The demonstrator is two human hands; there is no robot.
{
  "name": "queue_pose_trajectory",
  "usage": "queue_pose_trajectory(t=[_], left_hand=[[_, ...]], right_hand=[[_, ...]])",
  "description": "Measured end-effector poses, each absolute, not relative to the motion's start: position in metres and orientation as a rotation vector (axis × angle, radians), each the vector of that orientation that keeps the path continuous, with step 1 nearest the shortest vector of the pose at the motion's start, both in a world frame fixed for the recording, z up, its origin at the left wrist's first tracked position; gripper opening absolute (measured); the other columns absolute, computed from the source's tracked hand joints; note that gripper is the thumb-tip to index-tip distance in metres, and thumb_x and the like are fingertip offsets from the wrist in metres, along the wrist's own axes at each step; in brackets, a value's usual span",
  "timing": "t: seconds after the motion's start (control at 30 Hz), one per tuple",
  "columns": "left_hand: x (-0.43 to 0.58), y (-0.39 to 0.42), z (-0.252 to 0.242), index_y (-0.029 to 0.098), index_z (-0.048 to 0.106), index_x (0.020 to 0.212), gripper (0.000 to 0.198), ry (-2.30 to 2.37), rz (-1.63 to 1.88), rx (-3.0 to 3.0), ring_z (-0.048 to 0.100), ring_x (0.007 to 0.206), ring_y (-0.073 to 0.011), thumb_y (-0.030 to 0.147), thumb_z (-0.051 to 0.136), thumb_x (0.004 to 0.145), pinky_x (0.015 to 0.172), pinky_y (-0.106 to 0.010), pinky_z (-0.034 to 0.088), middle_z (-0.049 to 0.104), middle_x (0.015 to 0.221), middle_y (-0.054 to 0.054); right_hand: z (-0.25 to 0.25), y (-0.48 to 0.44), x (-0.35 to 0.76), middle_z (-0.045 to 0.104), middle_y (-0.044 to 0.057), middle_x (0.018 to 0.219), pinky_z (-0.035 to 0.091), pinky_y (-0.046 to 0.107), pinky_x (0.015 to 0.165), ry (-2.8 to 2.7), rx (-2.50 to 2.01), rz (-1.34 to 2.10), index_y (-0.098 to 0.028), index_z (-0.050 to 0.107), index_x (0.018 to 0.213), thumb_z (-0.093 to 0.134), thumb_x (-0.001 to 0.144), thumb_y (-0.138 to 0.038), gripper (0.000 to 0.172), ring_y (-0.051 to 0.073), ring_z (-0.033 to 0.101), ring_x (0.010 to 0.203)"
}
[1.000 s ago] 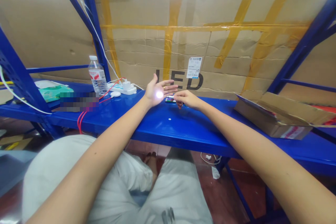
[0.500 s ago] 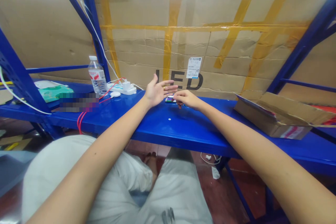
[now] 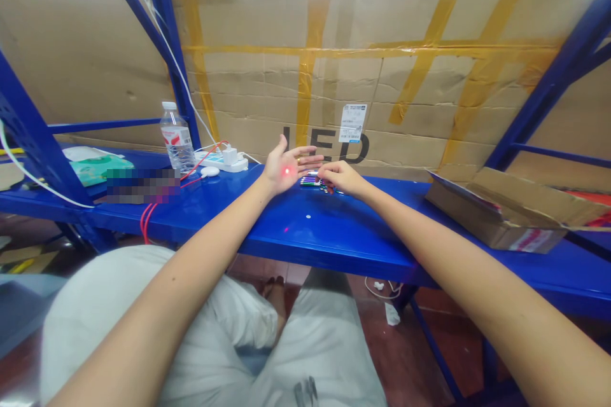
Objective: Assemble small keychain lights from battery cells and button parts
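Observation:
My left hand [image 3: 286,168] is open above the blue shelf, palm turned up and toward the right, with a ring on one finger. A bright red light dot glows on its palm. Close beside its fingertips, my right hand [image 3: 341,178] is closed in a pinch on a small laser pointer [image 3: 312,173], most of which the fingers hide. Several slim shiny laser pointers [image 3: 311,182] in different colours lie on the shelf just beneath and behind the hands. Small metal bits [image 3: 329,189] show below the right fingers, too small to make out.
The blue shelf [image 3: 267,229] runs across the front. A water bottle [image 3: 176,137], a white power strip [image 3: 224,161] and red cables [image 3: 149,216] are at left. At right lies an open cardboard box [image 3: 501,210]. A large carton [image 3: 258,89] stands behind.
A red light dot has appeared on my left palm, with a fainter red spot on the shelf. My right hand has shifted very slightly; the left stays in place.

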State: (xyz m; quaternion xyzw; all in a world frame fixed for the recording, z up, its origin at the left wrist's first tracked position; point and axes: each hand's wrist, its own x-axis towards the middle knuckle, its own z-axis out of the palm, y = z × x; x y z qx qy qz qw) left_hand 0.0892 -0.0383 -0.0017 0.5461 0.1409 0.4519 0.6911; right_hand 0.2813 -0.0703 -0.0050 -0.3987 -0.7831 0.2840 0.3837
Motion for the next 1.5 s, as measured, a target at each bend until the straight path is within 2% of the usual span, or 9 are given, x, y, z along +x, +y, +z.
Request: queue_pose_trajectory(t=[0.27,0.73,0.9,1.0,1.07,1.2,1.37,1.5], left_hand=[[0.089,-0.041,0.000,0.009,0.062,0.127,0.089,0.339,1.007,1.249,0.060,0.123,-0.0367,0.078,0.021,0.089,0.103,-0.050,0.045,0.067,0.125,-0.024],[0.091,-0.047,0.002,0.012,0.063,0.126,0.083,0.421,1.025,1.425,0.060,0.123,-0.0360,0.077,0.028,0.088,0.099,-0.047,0.048,0.067,0.127,-0.021],[0.078,-0.029,0.001,0.013,0.066,0.119,0.068,0.627,1.110,1.738,0.067,0.109,-0.0299,0.069,0.044,0.088,0.091,-0.039,0.051,0.072,0.116,-0.018],[0.051,-0.010,-0.002,0.013,0.071,0.099,0.041,1.051,1.183,2.110,0.068,0.096,-0.0241,0.049,0.058,0.085,0.088,-0.034,0.050,0.075,0.103,-0.014],[0.029,0.001,-0.005,0.014,0.072,0.088,0.025,1.396,1.049,2.328,0.067,0.091,-0.0234,0.035,0.063,0.079,0.086,-0.033,0.049,0.075,0.097,-0.011],[0.006,0.008,-0.008,0.016,0.074,0.088,0.022,1.755,0.700,2.403,0.069,0.086,-0.0237,0.027,0.060,0.075,0.078,-0.029,0.050,0.076,0.093,-0.012],[0.017,-0.002,-0.006,0.010,0.075,0.086,0.033,1.990,0.243,2.190,0.069,0.067,-0.0286,0.035,0.068,0.067,0.063,-0.034,0.051,0.073,0.078,-0.018],[0.025,-0.010,-0.005,0.010,0.073,0.100,0.045,1.990,0.227,2.139,0.069,0.072,-0.0300,0.039,0.067,0.067,0.061,-0.035,0.053,0.074,0.095,-0.021]], right_hand=[[-0.004,-0.072,0.281,0.051,-0.001,0.044,0.036,0.025,0.048,-2.019,-1.041,0.694,-0.018,0.053,0.055,0.054,0.080,-0.026,0.026,0.011,0.046,0.045],[-0.004,-0.073,0.280,0.050,-0.002,0.045,0.036,0.024,0.049,-2.026,-1.056,0.697,-0.018,0.053,0.057,0.052,0.084,-0.025,0.027,0.011,0.047,0.045],[-0.003,-0.071,0.283,0.051,-0.002,0.051,0.037,0.026,0.052,-2.092,-1.114,0.634,-0.018,0.054,0.064,0.051,0.089,-0.030,0.027,0.012,0.049,0.048],[-0.005,-0.068,0.287,0.062,0.002,0.065,0.039,0.026,0.058,-2.259,-1.165,0.405,-0.016,0.062,0.076,0.054,0.089,-0.033,0.023,0.014,0.054,0.060],[-0.007,-0.065,0.290,0.067,0.004,0.076,0.038,0.026,0.063,-2.368,-1.181,0.225,-0.015,0.067,0.082,0.056,0.090,-0.032,0.021,0.016,0.056,0.069],[-0.011,-0.060,0.294,0.070,0.007,0.081,0.037,0.028,0.065,-2.447,-1.259,0.085,-0.015,0.071,0.088,0.055,0.092,-0.029,0.021,0.017,0.057,0.070],[-0.017,-0.057,0.292,0.073,0.007,0.084,0.041,0.029,0.069,-2.456,-1.279,0.118,-0.016,0.074,0.093,0.060,0.090,-0.025,0.017,0.018,0.060,0.070],[-0.019,-0.056,0.288,0.073,0.009,0.091,0.044,0.028,0.071,-2.408,-1.277,0.141,-0.016,0.072,0.101,0.061,0.089,-0.021,0.017,0.019,0.063,0.076]])
